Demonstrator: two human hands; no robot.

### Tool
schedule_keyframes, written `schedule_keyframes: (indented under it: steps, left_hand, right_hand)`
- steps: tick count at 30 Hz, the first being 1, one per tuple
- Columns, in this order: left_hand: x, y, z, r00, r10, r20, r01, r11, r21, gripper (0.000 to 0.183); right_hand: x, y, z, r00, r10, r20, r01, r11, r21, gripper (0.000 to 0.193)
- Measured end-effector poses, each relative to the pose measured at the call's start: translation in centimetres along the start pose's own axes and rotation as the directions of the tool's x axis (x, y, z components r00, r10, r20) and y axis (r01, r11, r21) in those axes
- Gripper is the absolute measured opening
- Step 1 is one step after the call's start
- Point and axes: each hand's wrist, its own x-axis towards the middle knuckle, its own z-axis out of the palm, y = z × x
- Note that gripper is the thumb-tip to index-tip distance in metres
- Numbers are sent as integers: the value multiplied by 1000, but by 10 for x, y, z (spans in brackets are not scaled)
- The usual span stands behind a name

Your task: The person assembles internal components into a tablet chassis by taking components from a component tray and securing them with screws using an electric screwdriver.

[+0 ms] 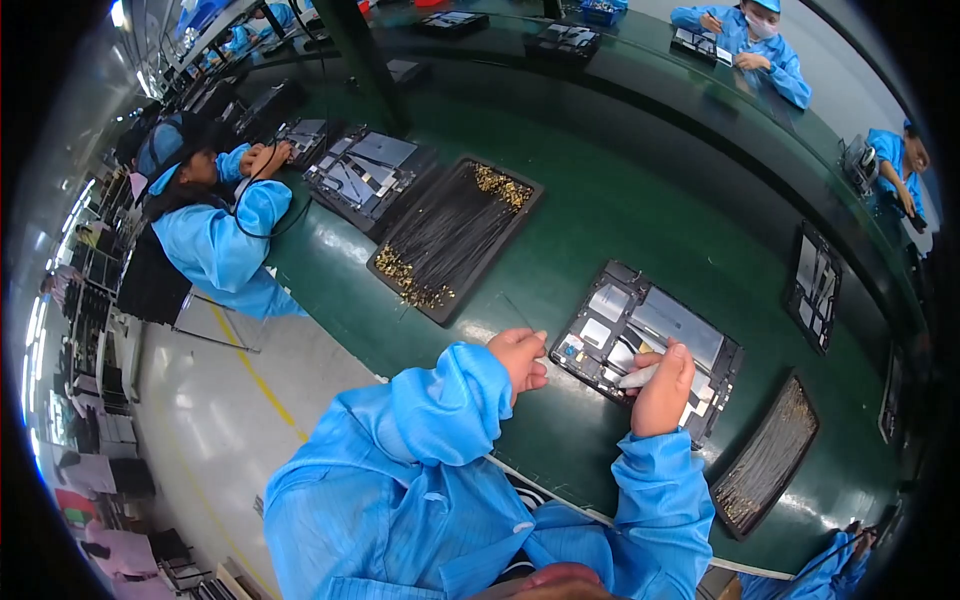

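Note:
An opened tablet (680, 320), its battery and circuit boards exposed, lies on the green bench in front of me. My right hand (664, 392) is closed around a white pointed tool (638, 378), its tip at the lower part of the tablet. Just left of the tablet, my left hand (519, 358) is pinched on a thin dark cable (517, 308) that sticks out beyond the fingers. The cable's held end is hidden in the fingers.
A black tray (533, 204) of thin black cables with gold ends lies ahead-left; another cable tray (738, 530) sits at right. More opened tablets (815, 285) (365, 175) rest on the bench. A co-worker (215, 220) sits at left; others work across the bench.

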Motion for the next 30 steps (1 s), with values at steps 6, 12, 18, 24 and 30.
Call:
schedule_keyframes:
  steps: [6,12,18,24,30]
  left_hand:
    - [4,8,9,999,20,-42,-15,994,113,28]
    - [-38,6,-3,976,-9,216,-95,881,464,31]
    - [-39,-12,0,943,-184,278,-29,784,621,33]
    - [-37,-18,4,921,-241,306,-10,771,637,34]
    - [-33,-14,5,936,-165,312,-65,789,611,33]
  right_hand:
    - [0,6,-5,1000,-15,4,15,1000,-4,38]
    - [5,5,-1,998,-30,49,26,997,67,33]
    - [6,0,-7,999,-2,33,-1,996,91,36]
    - [18,-6,-10,968,214,127,-221,974,44,37]
    - [26,-12,-4,932,280,229,-280,959,-30,42]
